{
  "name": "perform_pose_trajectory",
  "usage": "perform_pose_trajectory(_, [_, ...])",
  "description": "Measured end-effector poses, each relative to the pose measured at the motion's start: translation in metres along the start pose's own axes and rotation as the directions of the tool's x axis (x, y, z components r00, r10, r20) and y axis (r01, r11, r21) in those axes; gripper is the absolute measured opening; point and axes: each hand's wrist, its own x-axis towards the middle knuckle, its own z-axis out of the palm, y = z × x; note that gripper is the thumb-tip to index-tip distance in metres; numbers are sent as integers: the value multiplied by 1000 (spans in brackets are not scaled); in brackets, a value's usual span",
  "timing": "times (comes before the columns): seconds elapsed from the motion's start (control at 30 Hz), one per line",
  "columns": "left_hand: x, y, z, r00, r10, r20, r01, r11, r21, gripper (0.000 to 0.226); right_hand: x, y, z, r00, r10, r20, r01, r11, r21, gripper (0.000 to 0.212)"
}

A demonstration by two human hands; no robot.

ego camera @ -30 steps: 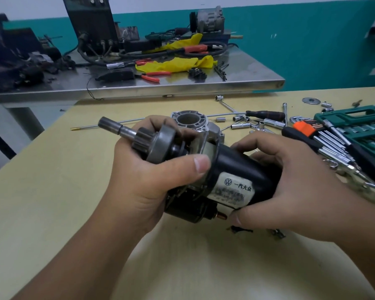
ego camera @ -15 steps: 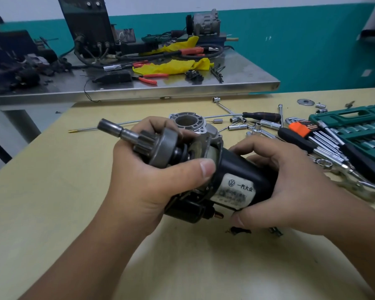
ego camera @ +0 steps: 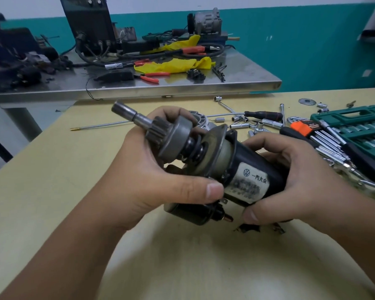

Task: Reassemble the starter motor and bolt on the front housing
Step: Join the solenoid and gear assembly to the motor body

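Both hands clamp a black cylindrical starter motor (ego camera: 243, 169) above the tan table (ego camera: 52, 191) — left hand (ego camera: 152, 180) around its geared shaft end, right hand (ego camera: 290, 180) around its body.

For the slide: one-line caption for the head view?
Both hands, left hand and right hand, hold the starter motor above the table; front housing not yet fitted.

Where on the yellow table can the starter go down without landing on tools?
Bare tabletop left of the left hand, and near the front edge between the forearms. Crowded right: sockets, hex keys, green tool case. Front housing sits behind the starter motor.
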Motion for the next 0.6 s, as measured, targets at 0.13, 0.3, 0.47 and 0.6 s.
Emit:
perform_pose_trajectory(0.13, [-2,-5,7,997,1,-80,-1,1000,-3,77,-2,2,-1,1000,-10,-7,10,1000,-15,73])
perform_pose_trajectory(0.3, [-4,-18,13,993,1,-114,-5,1000,-31,80,-3,5,-4,1000,-22,-12,22,1000,-14,72])
perform_pose_trajectory(0.47, [-4,-17,13,993,10,-114,-8,1000,15,77,-3,8,-7,999,-53,1,53,998,-41,72])
perform_pose_trajectory(0.6, [-6,-8,10,992,99,-79,-87,986,146,80,-5,11,-8,994,-109,6,109,992,-65,75])
